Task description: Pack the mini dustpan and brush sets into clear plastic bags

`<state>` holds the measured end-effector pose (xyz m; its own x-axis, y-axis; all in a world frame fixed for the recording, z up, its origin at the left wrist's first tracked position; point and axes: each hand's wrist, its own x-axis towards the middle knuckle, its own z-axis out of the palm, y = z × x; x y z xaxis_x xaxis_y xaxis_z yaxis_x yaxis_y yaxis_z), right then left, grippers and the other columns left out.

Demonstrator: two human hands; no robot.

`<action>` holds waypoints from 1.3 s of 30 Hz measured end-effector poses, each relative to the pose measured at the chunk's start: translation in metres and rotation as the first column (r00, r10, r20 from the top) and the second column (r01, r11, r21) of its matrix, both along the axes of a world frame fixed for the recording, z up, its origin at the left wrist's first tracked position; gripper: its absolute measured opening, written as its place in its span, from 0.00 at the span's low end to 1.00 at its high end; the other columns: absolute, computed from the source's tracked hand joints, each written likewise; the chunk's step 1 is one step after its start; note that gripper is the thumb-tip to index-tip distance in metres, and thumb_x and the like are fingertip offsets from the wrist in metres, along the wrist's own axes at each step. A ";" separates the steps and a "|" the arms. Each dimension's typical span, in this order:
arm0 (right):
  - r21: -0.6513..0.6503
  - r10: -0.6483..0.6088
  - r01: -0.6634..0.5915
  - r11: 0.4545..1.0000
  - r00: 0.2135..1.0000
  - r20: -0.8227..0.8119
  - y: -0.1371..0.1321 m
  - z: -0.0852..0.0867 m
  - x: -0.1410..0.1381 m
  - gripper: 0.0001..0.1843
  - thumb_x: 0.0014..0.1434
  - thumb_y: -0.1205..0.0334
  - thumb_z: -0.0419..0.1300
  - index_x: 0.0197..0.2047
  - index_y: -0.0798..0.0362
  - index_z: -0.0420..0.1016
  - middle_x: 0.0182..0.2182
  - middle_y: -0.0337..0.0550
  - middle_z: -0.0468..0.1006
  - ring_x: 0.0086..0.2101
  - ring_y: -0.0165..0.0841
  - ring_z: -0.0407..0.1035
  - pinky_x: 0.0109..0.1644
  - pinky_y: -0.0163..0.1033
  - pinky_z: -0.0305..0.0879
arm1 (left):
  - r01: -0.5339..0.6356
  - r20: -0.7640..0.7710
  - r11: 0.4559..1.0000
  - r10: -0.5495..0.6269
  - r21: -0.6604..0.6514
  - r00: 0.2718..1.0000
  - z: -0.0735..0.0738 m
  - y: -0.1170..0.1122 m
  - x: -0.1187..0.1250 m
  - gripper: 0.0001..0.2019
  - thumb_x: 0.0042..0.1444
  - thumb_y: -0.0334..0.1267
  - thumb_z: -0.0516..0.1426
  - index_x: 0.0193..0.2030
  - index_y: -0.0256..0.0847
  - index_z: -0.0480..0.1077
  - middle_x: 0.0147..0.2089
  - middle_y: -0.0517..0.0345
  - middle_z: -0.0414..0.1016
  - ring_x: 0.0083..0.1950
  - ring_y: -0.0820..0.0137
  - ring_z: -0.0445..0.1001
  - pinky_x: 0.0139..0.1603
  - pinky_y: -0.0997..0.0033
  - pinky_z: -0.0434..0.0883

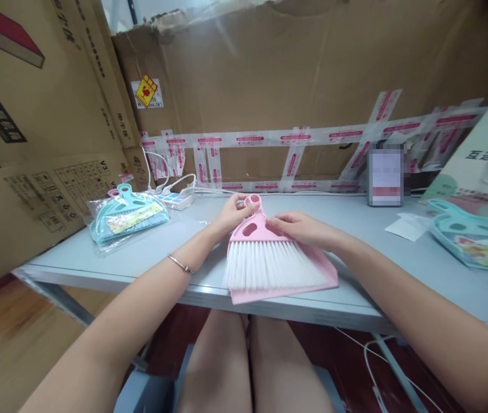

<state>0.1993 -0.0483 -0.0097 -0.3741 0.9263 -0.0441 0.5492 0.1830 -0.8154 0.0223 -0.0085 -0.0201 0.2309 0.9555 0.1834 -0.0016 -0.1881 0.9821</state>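
A pink hand brush (269, 267) with white bristles lies on top of a pink dustpan (328, 275) at the table's front edge, bristles toward me. My left hand (231, 213) is closed round the handle end by its ring; whether its fingers also grip the dustpan's handle beneath is hidden. The right side of the brush head, near its oval hole, is pinched by my right hand (299, 226). Part of the dustpan shows past the bristles on the right, and its front lip sticks out slightly over the table edge.
A bagged turquoise brush-and-dustpan set (129, 217) lies at left, another turquoise set (478, 235) at right. Behind stand a power strip (177, 199), a phone (385, 175) and a large taped carton (269, 86). White paper (407, 226) lies near the phone. Cables hang under the table (192, 241).
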 end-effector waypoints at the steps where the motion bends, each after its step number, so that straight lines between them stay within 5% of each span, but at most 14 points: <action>1: -0.019 0.027 -0.028 0.999 0.999 -0.026 -0.001 0.000 0.000 0.23 0.54 0.38 0.54 0.26 0.52 0.63 0.22 0.37 0.65 0.23 0.28 0.57 0.27 0.36 0.53 | 0.010 -0.002 1.000 -0.010 -0.005 1.000 0.001 -0.001 0.000 0.16 0.48 0.36 0.63 0.42 0.37 0.65 0.33 0.58 0.72 0.31 0.75 0.70 0.35 0.73 0.66; 8: 0.043 0.028 -0.024 0.999 0.995 -0.098 -0.001 -0.007 -0.002 0.25 0.50 0.38 0.56 0.23 0.52 0.59 0.20 0.33 0.59 0.22 0.26 0.52 0.27 0.35 0.48 | 0.045 -0.054 0.993 -0.052 -0.112 0.997 0.006 -0.006 -0.003 0.14 0.50 0.37 0.61 0.43 0.37 0.68 0.34 0.57 0.72 0.30 0.75 0.70 0.33 0.73 0.66; 14: 0.087 0.027 -0.020 0.996 0.996 -0.080 0.001 -0.015 -0.004 0.24 0.51 0.39 0.55 0.22 0.52 0.58 0.20 0.33 0.57 0.23 0.26 0.50 0.27 0.35 0.46 | 0.151 -0.141 0.957 -0.190 -0.249 0.972 0.010 -0.010 -0.006 0.13 0.51 0.45 0.60 0.29 0.34 0.72 0.28 0.54 0.74 0.27 0.73 0.70 0.28 0.73 0.65; 22: 0.086 0.012 -0.008 0.996 0.999 -0.046 -0.003 -0.018 -0.010 0.22 0.54 0.42 0.53 0.26 0.53 0.64 0.20 0.34 0.62 0.22 0.27 0.54 0.26 0.35 0.47 | 0.077 -0.225 0.972 -0.128 -0.220 0.966 0.001 -0.004 -0.005 0.15 0.52 0.42 0.58 0.19 0.36 0.65 0.17 0.62 0.64 0.19 0.78 0.62 0.21 0.75 0.59; 28: 0.102 -0.026 0.034 0.994 0.997 -0.073 -0.001 -0.017 -0.009 0.22 0.53 0.41 0.54 0.27 0.54 0.67 0.20 0.35 0.64 0.22 0.27 0.55 0.26 0.34 0.47 | 0.033 -0.222 0.983 -0.074 -0.182 0.972 0.005 -0.005 -0.002 0.11 0.53 0.41 0.57 0.24 0.36 0.66 0.21 0.62 0.66 0.22 0.77 0.63 0.25 0.75 0.60; 32: 0.121 -0.071 0.079 0.989 0.995 -0.071 -0.001 -0.014 -0.008 0.24 0.52 0.39 0.54 0.29 0.55 0.70 0.22 0.38 0.69 0.24 0.29 0.60 0.27 0.35 0.52 | 0.205 -0.273 0.966 -0.243 -0.159 0.931 0.014 -0.013 -0.008 0.12 0.49 0.43 0.60 0.35 0.36 0.70 0.29 0.61 0.70 0.29 0.75 0.67 0.31 0.74 0.63; 36: 0.229 -0.097 0.096 0.969 0.995 -0.008 0.009 -0.013 0.013 0.23 0.55 0.41 0.52 0.34 0.52 0.74 0.35 0.47 0.77 0.35 0.38 0.69 0.37 0.40 0.62 | 0.283 -0.366 0.952 -0.307 -0.120 0.879 0.014 -0.012 -0.015 0.16 0.45 0.44 0.63 0.38 0.36 0.70 0.30 0.61 0.70 0.29 0.76 0.66 0.31 0.74 0.62; 39: 0.422 -0.338 0.265 0.867 0.935 0.107 0.026 -0.020 0.062 0.21 0.56 0.44 0.52 0.43 0.50 0.73 0.48 0.52 0.74 0.47 0.43 0.68 0.49 0.47 0.62 | 0.210 -0.347 0.971 -0.236 -0.111 0.908 0.011 -0.008 -0.017 0.15 0.46 0.43 0.62 0.37 0.35 0.71 0.33 0.57 0.72 0.31 0.75 0.68 0.32 0.73 0.63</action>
